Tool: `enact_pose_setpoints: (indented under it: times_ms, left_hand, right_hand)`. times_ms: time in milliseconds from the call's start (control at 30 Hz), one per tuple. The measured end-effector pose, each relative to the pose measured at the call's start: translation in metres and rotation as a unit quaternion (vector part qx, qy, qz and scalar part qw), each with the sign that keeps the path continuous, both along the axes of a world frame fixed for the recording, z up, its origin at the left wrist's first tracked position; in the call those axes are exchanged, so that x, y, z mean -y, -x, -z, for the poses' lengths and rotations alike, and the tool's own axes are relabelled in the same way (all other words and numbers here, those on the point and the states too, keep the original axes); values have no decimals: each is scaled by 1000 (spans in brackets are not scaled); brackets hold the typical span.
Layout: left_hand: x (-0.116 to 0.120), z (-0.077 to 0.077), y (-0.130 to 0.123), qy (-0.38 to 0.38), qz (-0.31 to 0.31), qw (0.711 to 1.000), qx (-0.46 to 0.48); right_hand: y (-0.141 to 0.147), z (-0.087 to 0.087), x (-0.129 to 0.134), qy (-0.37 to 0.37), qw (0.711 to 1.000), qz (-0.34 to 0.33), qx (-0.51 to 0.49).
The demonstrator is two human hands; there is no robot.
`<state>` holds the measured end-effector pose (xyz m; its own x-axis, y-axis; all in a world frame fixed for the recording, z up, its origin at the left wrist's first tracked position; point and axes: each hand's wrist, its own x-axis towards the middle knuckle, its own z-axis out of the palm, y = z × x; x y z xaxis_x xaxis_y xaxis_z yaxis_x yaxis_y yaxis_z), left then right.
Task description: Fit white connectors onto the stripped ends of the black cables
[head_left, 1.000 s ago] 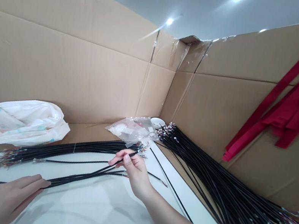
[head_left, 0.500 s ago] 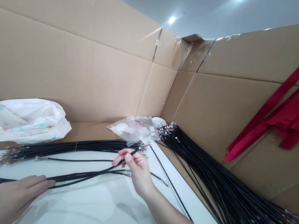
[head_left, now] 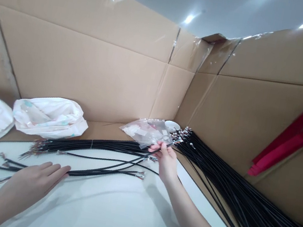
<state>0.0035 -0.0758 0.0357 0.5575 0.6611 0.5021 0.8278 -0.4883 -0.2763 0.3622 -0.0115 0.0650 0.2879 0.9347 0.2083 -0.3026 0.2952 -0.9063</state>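
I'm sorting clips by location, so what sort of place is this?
Likely a cable workbench, perhaps in a workshop: a white table, tall cardboard walls beyond it and a large pile of black cables on the right, besides the held cables.

We note black cables (head_left: 94, 173) with smooth, plastic-looking jackets, faint sheen. Tabletop (head_left: 87, 211): smooth, softly glossy. Walls (head_left: 89, 67): matt corrugated-type cardboard, creased; clear tape (head_left: 204, 60) on them shiny, wrinkled. We record a glossy, transparent plastic bag (head_left: 156, 130); crinkled white sacks (head_left: 52, 111), plastic-looking; matt, cloth-like red strips (head_left: 280, 146); smooth bowl (head_left: 172, 124), material unclear.
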Motion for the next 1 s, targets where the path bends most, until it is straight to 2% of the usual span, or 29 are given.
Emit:
enact_pose_setpoints:
  times_ms: [67,133,267,433,800,900,1000]
  left_hand:
    - [8,-5,-6,-33,-12,994,-100]
    - [15,-9,-13,-45,-32,989,-139]
    - [23,-14,-27,-4,-68,986,-155]
    - [24,-11,-32,43,-102,982,-155]
    - [24,-11,-33,107,-104,981,-125]
    - [23,-9,-33,156,-124,978,-59]
    - [24,-3,-35,182,-137,973,36]
  right_hand:
    - [-7,4,-6,13,1000,22,-17]
    - [-9,8,-9,21,999,31,-27]
    - [-7,12,-9,33,998,50,-9]
    - [-4,14,-8,24,999,42,13]
    - [-4,17,-8,12,999,25,32]
    - [-1,14,-7,7,1000,28,11]
    - [12,10,1,28,999,-4,-34]
